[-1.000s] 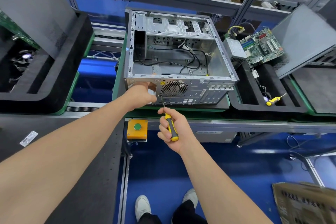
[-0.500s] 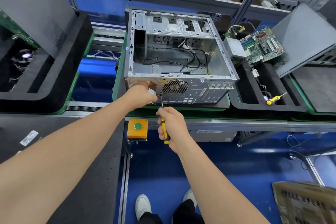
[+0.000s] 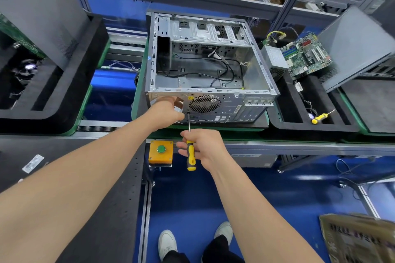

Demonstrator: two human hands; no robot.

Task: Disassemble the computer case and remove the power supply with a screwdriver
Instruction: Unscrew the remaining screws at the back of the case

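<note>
Right hand [image 3: 203,147] has its grip clasped round the screwdriver [image 3: 190,153], tip at the computer case [image 3: 230,111] rear panel; left hand [image 3: 165,111] grips its near-left corner; open floor [image 3: 192,198] beneath both arms.

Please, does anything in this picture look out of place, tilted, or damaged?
Nothing looks damaged or spilled. The circuit board in the tray on the right sits tilted, resting partly on a grey metal box, not flat. Loose black cables lie inside the open computer case.
</note>
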